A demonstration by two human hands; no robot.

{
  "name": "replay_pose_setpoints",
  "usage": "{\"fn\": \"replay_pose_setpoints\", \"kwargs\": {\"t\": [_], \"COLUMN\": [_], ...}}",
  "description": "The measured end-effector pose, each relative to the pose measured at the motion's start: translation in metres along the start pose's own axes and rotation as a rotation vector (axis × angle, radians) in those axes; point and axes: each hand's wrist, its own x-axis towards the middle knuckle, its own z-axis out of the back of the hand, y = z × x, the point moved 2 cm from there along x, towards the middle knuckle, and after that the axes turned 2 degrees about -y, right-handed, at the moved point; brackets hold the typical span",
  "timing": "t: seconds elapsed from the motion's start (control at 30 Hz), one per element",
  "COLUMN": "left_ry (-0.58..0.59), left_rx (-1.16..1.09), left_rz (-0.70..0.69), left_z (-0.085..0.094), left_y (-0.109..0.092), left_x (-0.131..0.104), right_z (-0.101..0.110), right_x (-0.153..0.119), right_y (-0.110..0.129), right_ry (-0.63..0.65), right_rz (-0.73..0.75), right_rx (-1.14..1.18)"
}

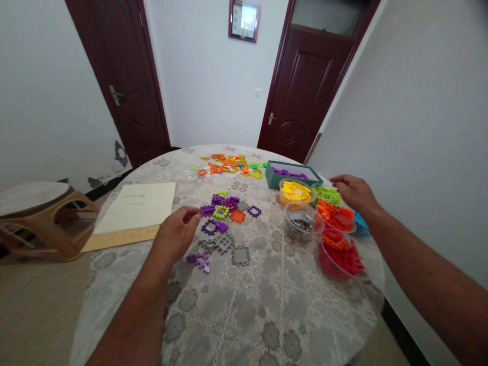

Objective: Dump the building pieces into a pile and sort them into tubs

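Note:
My left hand [177, 231] reaches over the table's left middle, its thumb and forefinger closed on the end of a purple piece [207, 210]. Beside it lie more pieces: a yellow-green toothed ring [221, 212], an orange square [238, 216], a purple ring [254, 211], grey toothed pieces [240, 255] and a purple triangle [200, 261]. My right hand [353, 190] is at the far right edge, fingers closed together just above the bowl of green pieces [327, 194]. Anything between those fingers is too small to make out.
Bowls hold yellow [296, 192], grey [301, 222], orange [335, 216], red [341, 254] and blue [361, 223] pieces. A green box [293, 175] holds purple ones. Mixed pieces [229, 165] lie at the back. Paper [137, 206] lies left; a stool [41, 218] stands beyond.

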Motion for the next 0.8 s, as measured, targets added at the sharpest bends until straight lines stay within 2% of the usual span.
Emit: {"fn": "replay_pose_setpoints", "kwargs": {"t": [0.13,0.17,0.27,0.4,0.5,0.6,0.7,0.8], "left_ry": [0.016,0.039,0.136,0.339,0.43,0.464,0.501,0.51], "left_rx": [0.336,0.403,0.567,0.663,0.692,0.681,0.628,0.553], "left_rz": [-0.095,-0.106,-0.071,0.005,-0.004,-0.052,-0.11,-0.155], "left_z": [-0.007,-0.009,-0.011,-0.008,-0.007,-0.009,-0.016,-0.025], "left_y": [0.005,0.006,0.007,0.006,0.005,0.006,0.006,0.002], "left_x": [-0.003,-0.005,-0.009,-0.018,-0.024,-0.027,-0.029,-0.031], "right_z": [-0.021,-0.031,-0.071,-0.138,-0.18,-0.202,-0.205,-0.195], "right_x": [-0.045,-0.058,-0.092,-0.115,-0.119,-0.12,-0.122,-0.123], "right_y": [0.095,0.119,0.179,0.233,0.256,0.266,0.265,0.256], "right_ry": [0.116,0.186,0.354,0.427,0.42,0.449,0.513,0.558], "right_rz": [0.343,0.438,0.589,0.683,0.689,0.679,0.678,0.689], "right_rx": [0.116,0.15,0.23,0.255,0.126,-0.04,-0.131,-0.134]}}
